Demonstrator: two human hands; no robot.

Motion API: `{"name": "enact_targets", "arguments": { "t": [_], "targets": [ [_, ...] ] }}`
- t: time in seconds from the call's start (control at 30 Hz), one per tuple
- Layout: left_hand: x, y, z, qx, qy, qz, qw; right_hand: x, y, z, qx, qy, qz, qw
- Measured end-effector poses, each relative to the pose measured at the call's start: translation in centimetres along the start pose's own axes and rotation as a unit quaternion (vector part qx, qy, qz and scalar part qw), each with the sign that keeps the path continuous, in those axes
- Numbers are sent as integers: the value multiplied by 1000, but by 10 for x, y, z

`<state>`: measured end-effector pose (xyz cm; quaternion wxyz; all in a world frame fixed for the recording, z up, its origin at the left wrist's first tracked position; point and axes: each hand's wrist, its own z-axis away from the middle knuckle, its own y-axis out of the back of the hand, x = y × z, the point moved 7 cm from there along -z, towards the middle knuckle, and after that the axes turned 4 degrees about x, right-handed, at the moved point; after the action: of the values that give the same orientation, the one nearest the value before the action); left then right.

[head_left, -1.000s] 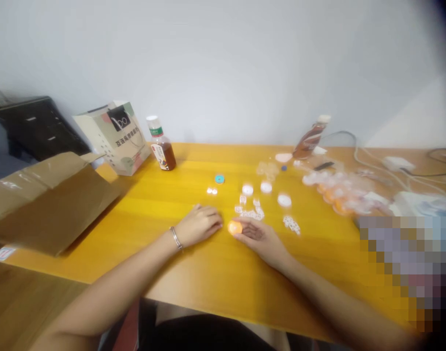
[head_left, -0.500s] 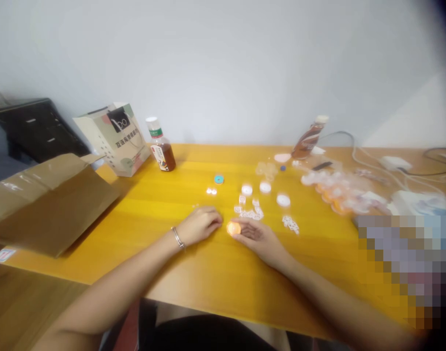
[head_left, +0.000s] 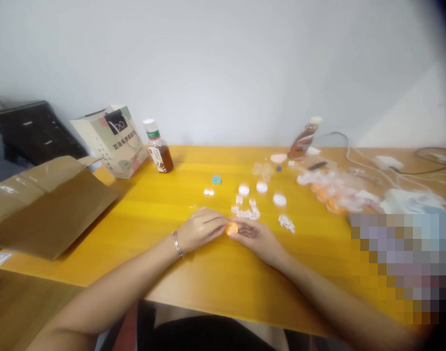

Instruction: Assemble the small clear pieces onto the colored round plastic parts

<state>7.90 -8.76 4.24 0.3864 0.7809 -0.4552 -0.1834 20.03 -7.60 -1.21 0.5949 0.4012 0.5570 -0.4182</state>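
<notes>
A small orange round piece (head_left: 231,228) is pinched in the fingertips of my right hand (head_left: 257,239), low over the table. My left hand (head_left: 204,229), with a metal bracelet at its wrist, has its fingers drawn together and meets the left edge of that piece. Just beyond the hands lie several small white patterned pieces (head_left: 249,213) and another little pile of white pieces (head_left: 286,223). Behind these sit white round discs (head_left: 280,200). A teal disc (head_left: 216,180) and two small white bits (head_left: 208,192) are farther back.
On the left stand an open brown paper bag (head_left: 50,209), a printed gift bag (head_left: 120,141) and a bottle of brown drink (head_left: 160,153). At the back right is a tilted bottle (head_left: 303,141). Plastic-wrapped orange pieces (head_left: 328,192), cables (head_left: 358,158) and a white package (head_left: 415,202) lie on the right.
My left hand has moved right, and its fingertips now reach the orange piece. The right hand keeps hold of it in nearly the same place. The view has shifted slightly.
</notes>
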Motion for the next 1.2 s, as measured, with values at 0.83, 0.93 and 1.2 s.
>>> {"name": "enact_targets", "arguments": {
  "t": [0.83,0.93,1.2],
  "targets": [
    [8,4,3,-104,-78,11,991,-5,1,7,-24,3,-55,998],
    [9,1,4,-113,-69,30,991,-5,1,8,-21,1,-60,998],
    [-17,14,-1,-31,74,146,986,0,8,2,24,-8,-42,999]
  ]
}}
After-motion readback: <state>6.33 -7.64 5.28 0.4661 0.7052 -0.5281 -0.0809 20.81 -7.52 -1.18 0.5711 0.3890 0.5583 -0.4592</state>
